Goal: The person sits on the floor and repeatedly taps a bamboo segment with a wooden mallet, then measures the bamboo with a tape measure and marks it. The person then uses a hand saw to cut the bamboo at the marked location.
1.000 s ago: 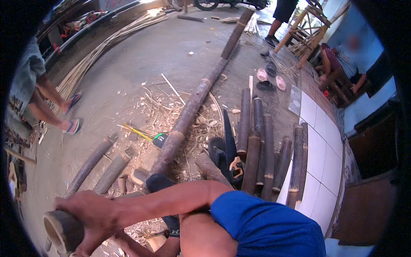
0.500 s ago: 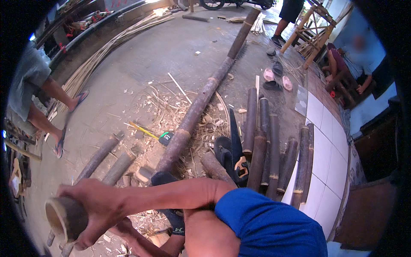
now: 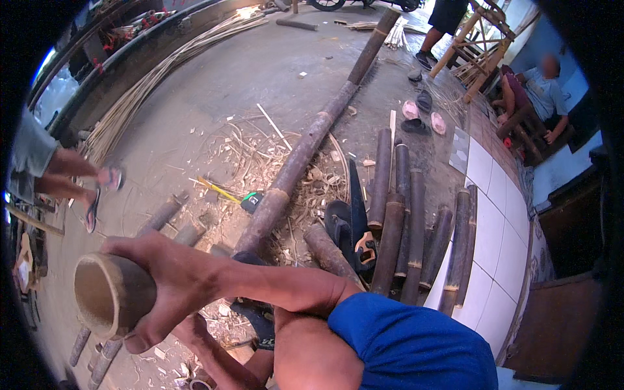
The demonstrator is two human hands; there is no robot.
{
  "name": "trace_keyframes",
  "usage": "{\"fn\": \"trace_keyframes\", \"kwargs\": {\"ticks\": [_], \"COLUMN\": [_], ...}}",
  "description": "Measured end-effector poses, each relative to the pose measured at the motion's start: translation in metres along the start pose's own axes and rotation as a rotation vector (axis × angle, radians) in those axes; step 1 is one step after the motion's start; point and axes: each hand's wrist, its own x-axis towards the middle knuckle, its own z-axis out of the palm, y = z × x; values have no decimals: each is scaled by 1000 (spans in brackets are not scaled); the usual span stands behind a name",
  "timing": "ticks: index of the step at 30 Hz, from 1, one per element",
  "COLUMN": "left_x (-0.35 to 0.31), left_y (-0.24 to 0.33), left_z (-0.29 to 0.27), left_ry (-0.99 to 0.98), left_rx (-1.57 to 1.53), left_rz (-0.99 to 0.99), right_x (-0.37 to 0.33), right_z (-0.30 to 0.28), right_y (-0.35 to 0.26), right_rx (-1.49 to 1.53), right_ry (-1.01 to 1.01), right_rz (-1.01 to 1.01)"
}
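My right hand (image 3: 172, 279) comes across from the right and is wrapped round a bamboo tube (image 3: 133, 296). The tube's hollow end faces up and left, and its far part is hidden behind the hand. Below it, my left hand (image 3: 188, 328) shows only in part, with its fingers hidden behind the right hand; whether it touches the tube cannot be made out. A long dark bamboo pole (image 3: 299, 159) lies on the floor beyond my arm. Beside it is a tape measure (image 3: 251, 202) with its yellow blade drawn out.
A handsaw (image 3: 361, 221) stands among several cut bamboo lengths (image 3: 390, 234) at right. Shavings (image 3: 260, 156) cover the middle floor. Another person's legs (image 3: 75, 185) are at left, and a seated person (image 3: 546, 104) is far right. Split strips (image 3: 149, 81) line the back wall.
My right hand and the bamboo tube have shifted slightly up and to the right, its hollow end showing more fully. The person at left has stepped further left.
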Motion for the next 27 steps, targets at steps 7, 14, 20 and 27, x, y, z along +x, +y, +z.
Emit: {"fn": "trace_keyframes", "kwargs": {"ticks": [7,14,20,27], "left_x": [2,-3,23,-7], "left_y": [16,38,119,132], "left_z": [-12,21,77,75], "left_ry": [25,-20,-124,-84], "left_rx": [-16,-47,-316,-175], "left_rz": [-5,8,251,-83], "right_x": [23,-20,-73,-218], "right_z": [59,7,-31,-86], "right_y": [9,-5,-47,-36], "right_rx": [-426,-55,-1108,-1297], "right_ry": [-167,-17,-31,337], "right_rz": [22,-255,-97,362]}}
